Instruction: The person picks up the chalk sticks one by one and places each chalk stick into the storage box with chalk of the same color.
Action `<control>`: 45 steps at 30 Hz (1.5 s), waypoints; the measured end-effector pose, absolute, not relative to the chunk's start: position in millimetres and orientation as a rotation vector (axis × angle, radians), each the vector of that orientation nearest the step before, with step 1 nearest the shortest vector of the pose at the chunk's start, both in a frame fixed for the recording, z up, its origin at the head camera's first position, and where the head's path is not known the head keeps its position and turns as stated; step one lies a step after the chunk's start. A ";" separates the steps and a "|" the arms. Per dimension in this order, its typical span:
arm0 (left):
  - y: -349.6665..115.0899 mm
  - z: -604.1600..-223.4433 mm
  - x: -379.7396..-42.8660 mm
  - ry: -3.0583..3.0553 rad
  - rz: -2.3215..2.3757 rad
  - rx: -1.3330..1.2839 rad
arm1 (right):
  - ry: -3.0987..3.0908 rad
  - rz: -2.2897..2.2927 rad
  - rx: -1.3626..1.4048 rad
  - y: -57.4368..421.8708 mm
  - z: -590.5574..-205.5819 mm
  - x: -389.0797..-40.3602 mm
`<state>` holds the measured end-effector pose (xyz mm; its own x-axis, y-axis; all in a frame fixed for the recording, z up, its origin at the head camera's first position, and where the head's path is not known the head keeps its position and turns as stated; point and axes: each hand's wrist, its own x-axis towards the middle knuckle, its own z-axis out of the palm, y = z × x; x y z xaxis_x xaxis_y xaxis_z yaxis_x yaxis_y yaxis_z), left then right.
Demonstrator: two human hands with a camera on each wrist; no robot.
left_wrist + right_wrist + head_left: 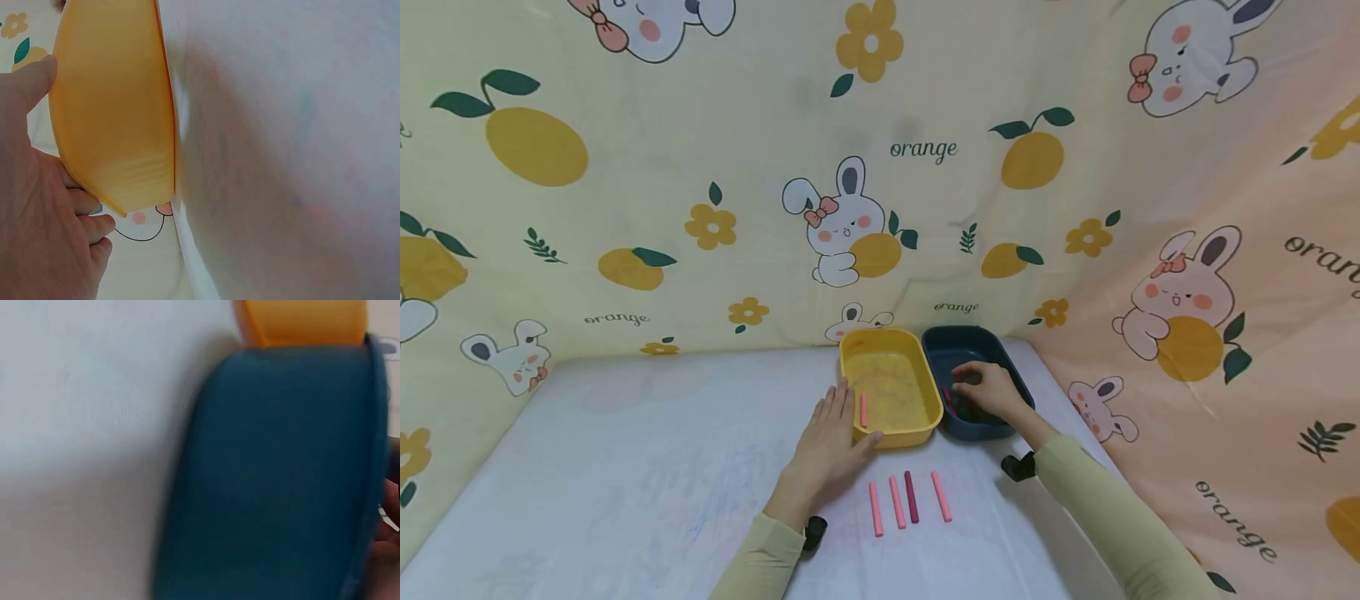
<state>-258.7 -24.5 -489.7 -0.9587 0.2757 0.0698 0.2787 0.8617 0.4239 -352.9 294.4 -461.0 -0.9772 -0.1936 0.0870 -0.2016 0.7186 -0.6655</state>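
My left hand (pixel 827 442) lies along the left side of the yellow bin (pixel 891 438), with straight fingers and the thumb at its near rim. In the left wrist view, those fingers (pixel 84 203) touch the bin's edge. A light pink crayon-like stick (pixel 863 410) is inside that bin. Over the dark blue bin (pixel 958 335), my right hand (pixel 988 390) reaches down with loosely bent fingers and a gap between thumb and forefinger. Close under its fingertips, a dark pink stick (pixel 949 401) slants at the bin's left wall. The blue bin hides most of this hand in the right wrist view.
In front of the bins, several sticks lie roughly parallel on the white tabletop: light pink ones (pixel 876 508) and a dark pink one (pixel 912 497). The two bins stand side by side near the patterned backdrop (pixel 760 275). A side cloth (pixel 1225 400) borders the table on the right.
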 end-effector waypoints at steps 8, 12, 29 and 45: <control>-23.0 -489.5 -258.6 -3.032 -0.697 -0.430 | -2.822 1.158 0.295 293.3 -447.7 -330.9; -22.4 -489.0 -258.7 -3.037 -0.704 -0.420 | -2.773 1.178 0.287 294.4 -445.1 -318.0; -23.3 -488.8 -258.0 -3.032 -0.700 -0.422 | -2.636 1.316 0.330 281.7 -449.6 -250.3; -22.4 -490.0 -259.0 -3.054 -0.698 -0.400 | -2.785 1.265 0.458 257.5 -489.4 -216.8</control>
